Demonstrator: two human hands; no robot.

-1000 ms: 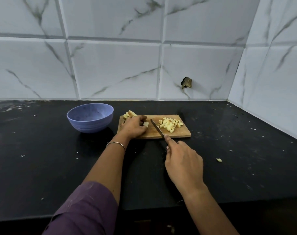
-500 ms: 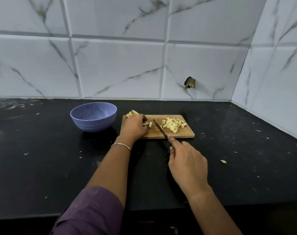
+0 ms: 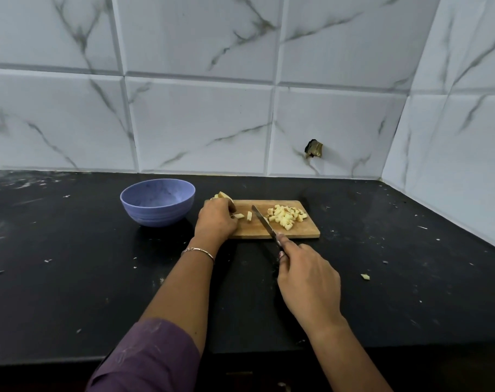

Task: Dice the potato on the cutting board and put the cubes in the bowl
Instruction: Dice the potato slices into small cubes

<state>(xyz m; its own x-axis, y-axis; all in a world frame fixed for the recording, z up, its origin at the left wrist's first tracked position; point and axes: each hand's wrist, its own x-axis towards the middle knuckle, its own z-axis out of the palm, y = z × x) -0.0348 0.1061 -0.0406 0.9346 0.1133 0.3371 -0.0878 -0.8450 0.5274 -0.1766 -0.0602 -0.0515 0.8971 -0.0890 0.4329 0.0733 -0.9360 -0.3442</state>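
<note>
The rectangular wooden cutting board [image 3: 303, 232] lies on the black counter [image 3: 71, 278], just right of the round lavender-blue bowl [image 3: 157, 202].

Left hand [image 3: 216, 222]: positioned over the board's left end, fingers curled down onto the remaining pale-yellow potato slices [image 3: 223, 195], which it largely hides. Two cut potato strips [image 3: 249, 216] lie just beside its fingertips.

Right hand [image 3: 308, 281]: fingers wrapped round the dark handle of the steel-bladed kitchen knife [image 3: 264, 224], index finger extended along the spine. The blade angles across the board between the strips and the heap of diced potato cubes [image 3: 287, 217] on the board's right half.

One stray potato scrap [image 3: 365, 276] lies on the counter, well apart from the board. A thin metal bracelet [image 3: 198, 251] circles the left wrist. White marble-patterned wall tiles [image 3: 198, 123] back the counter.
</note>
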